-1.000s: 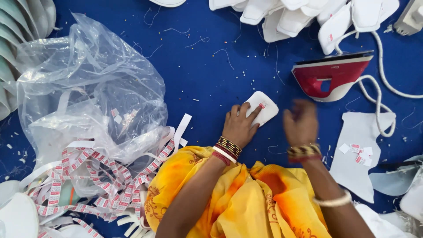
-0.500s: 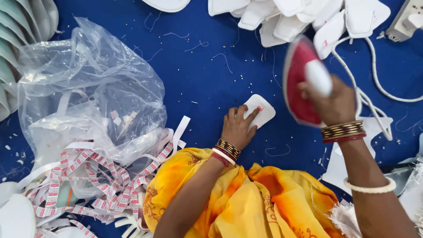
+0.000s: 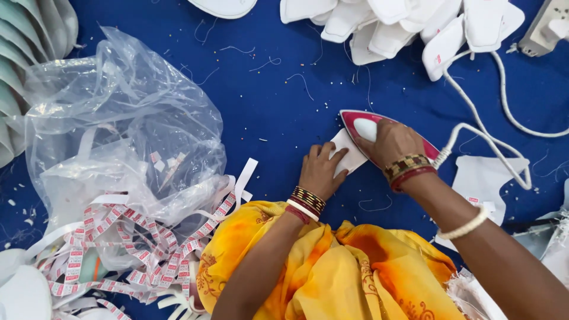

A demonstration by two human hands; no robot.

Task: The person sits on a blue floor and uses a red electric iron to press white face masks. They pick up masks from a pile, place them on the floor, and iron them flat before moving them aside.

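Observation:
My left hand (image 3: 321, 172) presses flat on a small white fabric piece (image 3: 347, 155) lying on the blue cloth surface (image 3: 278, 101). My right hand (image 3: 391, 142) grips the handle of a red and white electric iron (image 3: 363, 125), whose tip rests on the right edge of that white piece. The iron's white cord (image 3: 474, 133) runs off to the right. Both wrists wear bangles, and yellow-orange cloth (image 3: 320, 272) covers my lap below.
A crumpled clear plastic bag (image 3: 118, 136) and a tangle of red-and-white printed strips (image 3: 118, 249) lie at the left. White cut fabric pieces (image 3: 403, 26) are heaped at the top; more white pieces (image 3: 486, 184) lie at the right. Loose threads are scattered about.
My right hand took the iron from where it stood, lifted it, and set it down onto the white piece. My left hand has stayed on the piece.

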